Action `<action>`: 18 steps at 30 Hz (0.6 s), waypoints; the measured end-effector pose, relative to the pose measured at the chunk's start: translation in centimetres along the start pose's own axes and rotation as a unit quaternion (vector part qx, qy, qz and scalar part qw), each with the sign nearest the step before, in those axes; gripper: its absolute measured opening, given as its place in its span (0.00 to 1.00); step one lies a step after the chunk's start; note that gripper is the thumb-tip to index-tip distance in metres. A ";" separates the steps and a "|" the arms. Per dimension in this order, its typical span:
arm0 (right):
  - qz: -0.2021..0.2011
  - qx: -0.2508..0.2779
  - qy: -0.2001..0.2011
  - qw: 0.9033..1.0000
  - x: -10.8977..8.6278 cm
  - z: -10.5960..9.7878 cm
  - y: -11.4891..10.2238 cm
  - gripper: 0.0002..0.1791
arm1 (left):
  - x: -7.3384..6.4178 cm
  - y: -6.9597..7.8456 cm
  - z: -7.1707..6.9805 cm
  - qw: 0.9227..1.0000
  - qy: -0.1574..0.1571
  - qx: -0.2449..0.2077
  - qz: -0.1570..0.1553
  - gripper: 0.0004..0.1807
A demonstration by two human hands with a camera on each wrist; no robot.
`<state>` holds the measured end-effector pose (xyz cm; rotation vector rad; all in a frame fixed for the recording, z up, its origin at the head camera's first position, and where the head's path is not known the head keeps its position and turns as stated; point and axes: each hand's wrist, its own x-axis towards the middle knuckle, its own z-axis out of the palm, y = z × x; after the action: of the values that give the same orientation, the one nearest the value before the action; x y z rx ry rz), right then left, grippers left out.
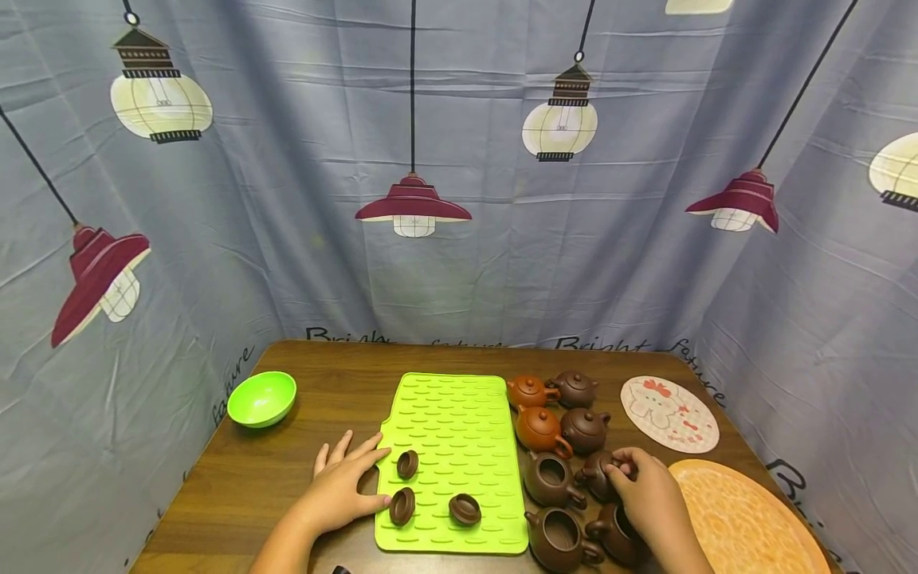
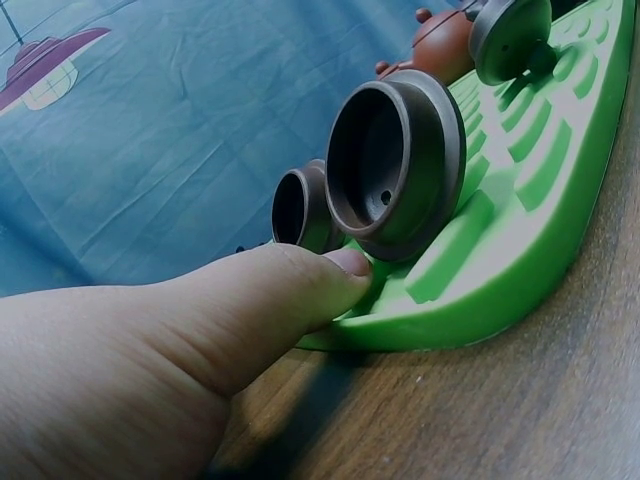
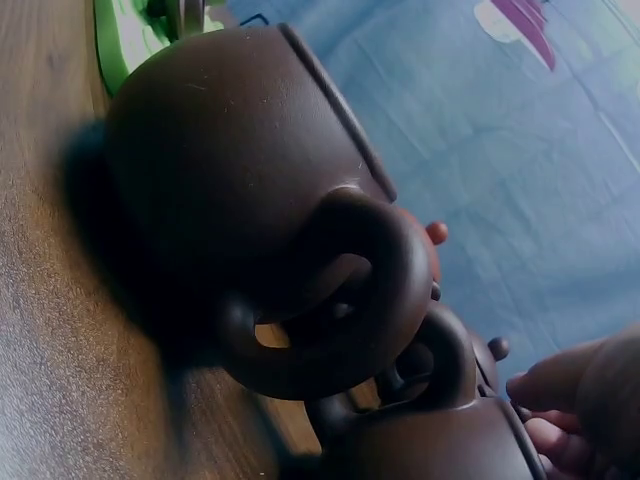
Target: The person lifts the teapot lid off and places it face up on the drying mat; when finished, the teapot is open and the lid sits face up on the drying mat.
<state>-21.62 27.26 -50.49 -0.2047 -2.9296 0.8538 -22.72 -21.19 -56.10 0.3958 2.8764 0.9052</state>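
Note:
My left hand (image 1: 343, 490) lies with fingers spread at the left edge of a green textured mat (image 1: 459, 422), thumb tip right at an upturned dark brown teapot lid (image 1: 402, 506). Two more upturned lids, one behind (image 1: 407, 465) and one to the right (image 1: 464, 509), lie on the mat. At the right, my right hand (image 1: 649, 494) pinches at the top of a dark brown teapot (image 1: 594, 476), thumb and fingers curled at its lid; the grip is partly hidden. Around it stand three lidless dark teapots: one left (image 1: 552, 478), one front left (image 1: 559, 538), one front right (image 1: 618, 536).
Behind these stand two orange-brown lidded teapots (image 1: 539, 429) and two dark lidded ones (image 1: 584, 430). A green bowl (image 1: 262, 399) sits at the far left. Right of the teapots lie a round rabbit-print mat (image 1: 670, 414) and a tan round mat (image 1: 746, 518). A patterned curtain (image 1: 459, 279) surrounds the table.

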 end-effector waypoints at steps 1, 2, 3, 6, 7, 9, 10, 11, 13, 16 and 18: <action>0.004 0.001 0.000 1.000 0.1 0.0 0.1 0.16 | 0.0 0.0 0.0 1.000 0.001 0.000 0.001 0.42; 0.008 0.002 -0.001 1.000 0.1 0.1 0.2 0.16 | 0.0 -0.1 0.0 1.000 0.003 0.000 0.003 0.42; 0.011 0.004 -0.002 1.000 0.2 0.1 0.3 0.16 | 0.0 -0.1 0.0 1.000 0.002 0.001 0.003 0.42; 0.024 0.011 -0.006 1.000 0.4 0.0 0.3 0.15 | 0.0 -0.1 0.1 1.000 0.002 0.004 0.001 0.42; 0.028 0.013 -0.006 1.000 0.4 0.0 0.3 0.15 | 0.0 -0.2 0.1 1.000 0.002 0.004 0.000 0.42; 0.033 0.016 -0.006 0.999 0.5 0.0 0.3 0.15 | 0.0 -0.1 0.1 1.000 0.001 0.004 -0.003 0.42; 0.034 0.017 -0.005 0.999 0.5 0.0 0.3 0.14 | 0.0 -0.1 0.1 1.000 0.000 0.002 -0.004 0.42; 0.035 0.015 -0.003 0.999 0.5 0.0 0.3 0.14 | 0.0 -0.1 0.1 1.000 0.001 0.002 -0.005 0.42; 0.032 0.010 -0.002 0.999 0.4 0.1 0.3 0.12 | 0.0 -0.1 0.0 1.000 0.002 0.002 -0.005 0.42; 0.023 0.005 0.000 1.000 0.3 0.1 0.4 0.11 | 0.0 -0.1 0.0 1.000 0.003 0.002 -0.001 0.42; 0.017 0.004 0.003 1.000 0.2 0.2 0.4 0.10 | -0.1 -0.1 0.0 1.000 0.004 0.004 0.000 0.42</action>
<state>-21.79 27.52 -50.88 -0.2568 -2.9241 0.8674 -22.67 -21.26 -56.20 0.3943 2.8876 0.8966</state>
